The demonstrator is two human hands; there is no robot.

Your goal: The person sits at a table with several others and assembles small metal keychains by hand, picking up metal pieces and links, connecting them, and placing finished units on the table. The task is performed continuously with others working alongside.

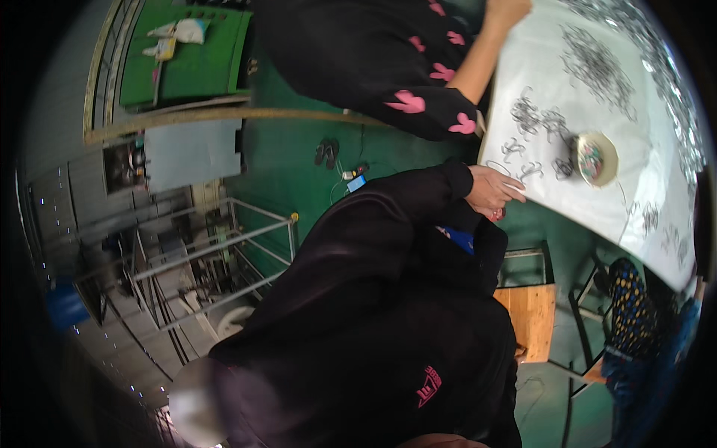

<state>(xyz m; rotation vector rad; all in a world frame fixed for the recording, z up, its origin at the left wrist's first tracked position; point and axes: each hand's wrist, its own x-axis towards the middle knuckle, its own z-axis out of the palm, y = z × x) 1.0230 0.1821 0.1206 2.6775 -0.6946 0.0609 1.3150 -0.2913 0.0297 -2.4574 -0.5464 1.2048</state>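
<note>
Both my hands are close together at the near corner of a white-topped table (556, 205). My left hand (493, 187) reaches from a black sleeve, its fingers drawn together and pointing at the table edge. Just below it is my right hand (496, 214), partly covered, with curled fingers. Anything small between the fingers cannot be made out. Thin black curled strands lie nearest in loose little clumps (529, 170), with a bigger pile (597, 71) farther off. Beside the clumps stands a round cream bowl (609, 160) holding small pink and green pieces.
Another person's forearm (478, 67) rests along the table's far left side. Shiny silver material (657, 52) lines the far edge. A wooden stool (526, 317) is below the table, and someone in a dotted top (631, 306) is at the right. A metal frame (216, 254) stands left.
</note>
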